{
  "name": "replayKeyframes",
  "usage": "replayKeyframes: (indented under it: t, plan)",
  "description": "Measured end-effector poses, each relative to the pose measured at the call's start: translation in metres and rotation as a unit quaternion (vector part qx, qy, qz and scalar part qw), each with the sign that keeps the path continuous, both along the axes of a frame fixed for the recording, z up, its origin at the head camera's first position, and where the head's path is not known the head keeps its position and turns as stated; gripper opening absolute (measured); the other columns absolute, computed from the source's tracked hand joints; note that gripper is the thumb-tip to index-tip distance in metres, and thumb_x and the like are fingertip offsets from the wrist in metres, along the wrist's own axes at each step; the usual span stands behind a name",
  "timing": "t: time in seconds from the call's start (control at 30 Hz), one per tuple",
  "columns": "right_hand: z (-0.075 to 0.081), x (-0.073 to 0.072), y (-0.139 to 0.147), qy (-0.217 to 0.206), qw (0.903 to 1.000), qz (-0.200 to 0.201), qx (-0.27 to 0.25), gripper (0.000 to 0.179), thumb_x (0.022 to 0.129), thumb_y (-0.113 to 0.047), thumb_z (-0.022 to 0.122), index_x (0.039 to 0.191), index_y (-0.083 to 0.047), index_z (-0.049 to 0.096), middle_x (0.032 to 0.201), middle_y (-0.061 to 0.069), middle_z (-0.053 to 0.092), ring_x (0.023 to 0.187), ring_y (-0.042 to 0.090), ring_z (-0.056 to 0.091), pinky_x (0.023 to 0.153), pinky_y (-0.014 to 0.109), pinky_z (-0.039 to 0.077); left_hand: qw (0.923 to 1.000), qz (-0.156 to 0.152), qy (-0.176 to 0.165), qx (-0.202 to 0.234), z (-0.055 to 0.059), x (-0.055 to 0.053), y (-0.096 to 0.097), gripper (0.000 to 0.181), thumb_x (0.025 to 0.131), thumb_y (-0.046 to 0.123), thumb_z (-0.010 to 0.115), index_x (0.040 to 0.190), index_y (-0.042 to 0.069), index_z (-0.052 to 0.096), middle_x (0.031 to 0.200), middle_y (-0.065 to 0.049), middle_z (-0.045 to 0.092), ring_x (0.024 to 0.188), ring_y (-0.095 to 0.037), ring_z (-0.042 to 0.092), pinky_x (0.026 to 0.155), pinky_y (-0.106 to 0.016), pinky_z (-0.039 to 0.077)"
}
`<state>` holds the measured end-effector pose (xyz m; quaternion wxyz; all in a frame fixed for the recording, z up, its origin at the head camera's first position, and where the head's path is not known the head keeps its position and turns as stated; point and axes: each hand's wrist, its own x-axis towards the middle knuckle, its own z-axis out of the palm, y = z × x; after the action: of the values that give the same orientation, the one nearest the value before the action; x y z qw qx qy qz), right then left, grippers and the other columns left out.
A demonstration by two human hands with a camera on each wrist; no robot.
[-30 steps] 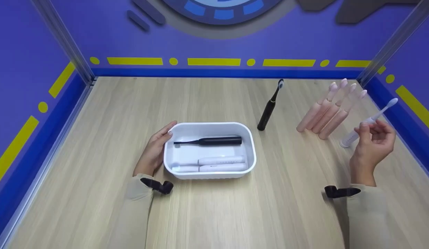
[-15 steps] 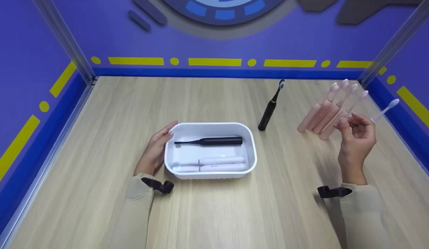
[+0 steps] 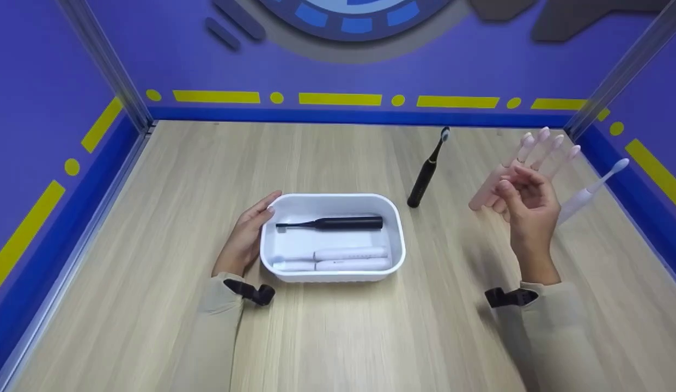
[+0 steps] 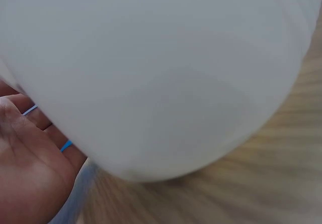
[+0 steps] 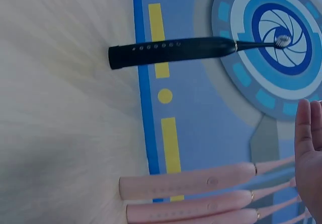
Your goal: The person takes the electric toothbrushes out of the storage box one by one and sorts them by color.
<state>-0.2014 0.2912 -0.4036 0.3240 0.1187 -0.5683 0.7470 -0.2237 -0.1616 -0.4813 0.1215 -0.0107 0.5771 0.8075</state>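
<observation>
While the white tray [image 3: 332, 276] was held at its end by the left hand [image 3: 242, 234], thumb laid over the rim and the other fingers set along the outer wall, nothing was seen between the fingers of the right hand [image 3: 532, 215]. These were loosely bent, thumb and forefinger tips apart, and were raised before the pink toothbrushes [image 3: 486, 189]; whether any was touched could not be told.

By the end grip the tray was presumably steadied and its top left uncovered. Inside, to the right of the left fingers, a flat black toothbrush [image 3: 351, 223] was laid along the far side and two flat white toothbrushes [image 3: 353, 253] were set side by side along the near side, heads turned toward those fingers; lengthwise laying was probably suited to the long tray.

Just beyond the right fingers the four pink ones were stood upright, close together, likely balanced on level bases. To the right of those fingers an upright white toothbrush [image 3: 581, 200] was placed; well to their left, an upright black toothbrush [image 3: 423, 181].

Under both hands was spread a pale wood-grained tabletop [image 3: 338, 337]. Far past the fingers it was enclosed by purple panels [image 3: 338, 76], marked with yellow dashes [image 3: 340, 98] and joined by metal posts [image 3: 105, 68].
</observation>
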Motion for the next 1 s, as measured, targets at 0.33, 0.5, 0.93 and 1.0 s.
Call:
replayKeyframes:
  t: [0.33, 0.5, 0.93, 1.0]
  plan:
    - [0.004, -0.003, -0.022, -0.015, 0.9944, 0.082, 0.066, 0.034, 0.085, 0.015, 0.06, 0.118, 0.007, 0.059, 0.097, 0.013, 0.067, 0.088, 0.019, 0.067, 0.082, 0.027, 0.058, 1.0, -0.004, 0.004, 0.006, 0.0, 0.0, 0.0, 0.048, 0.102, 0.009, 0.04, 0.149, 0.007, 0.034, 0.157, -0.006, 0.03, 0.144, -0.019, 0.029, 0.119, -0.031, 0.027]
    - [0.006, -0.006, -0.035, -0.014, 0.9883, 0.121, 0.091, 0.036, 0.085, 0.015, 0.06, 0.12, 0.009, 0.057, 0.099, 0.011, 0.067, 0.09, 0.018, 0.068, 0.084, 0.027, 0.057, 0.9999, -0.004, 0.005, 0.009, 0.0, 0.0, -0.001, 0.048, 0.101, 0.009, 0.041, 0.149, 0.006, 0.033, 0.158, -0.006, 0.029, 0.145, -0.018, 0.027, 0.119, -0.03, 0.026]
    - [0.015, -0.016, -0.06, -0.139, 0.9447, 0.183, 0.234, 0.042, 0.086, 0.006, 0.065, 0.126, 0.009, 0.055, 0.103, 0.006, 0.069, 0.099, 0.015, 0.065, 0.088, 0.023, 0.055, 1.0, -0.002, 0.002, 0.002, -0.001, 0.0, 0.0, 0.048, 0.101, 0.009, 0.042, 0.149, 0.008, 0.035, 0.157, -0.006, 0.031, 0.144, -0.019, 0.029, 0.119, -0.032, 0.027]
    - [0.016, -0.018, -0.064, -0.146, 0.9387, 0.186, 0.251, 0.041, 0.086, 0.006, 0.066, 0.125, 0.006, 0.057, 0.106, 0.015, 0.067, 0.099, 0.014, 0.064, 0.089, 0.023, 0.055, 1.0, -0.006, 0.005, 0.001, -0.001, 0.0, -0.001, 0.047, 0.102, 0.01, 0.041, 0.149, 0.008, 0.035, 0.156, -0.007, 0.031, 0.144, -0.02, 0.03, 0.119, -0.033, 0.027]
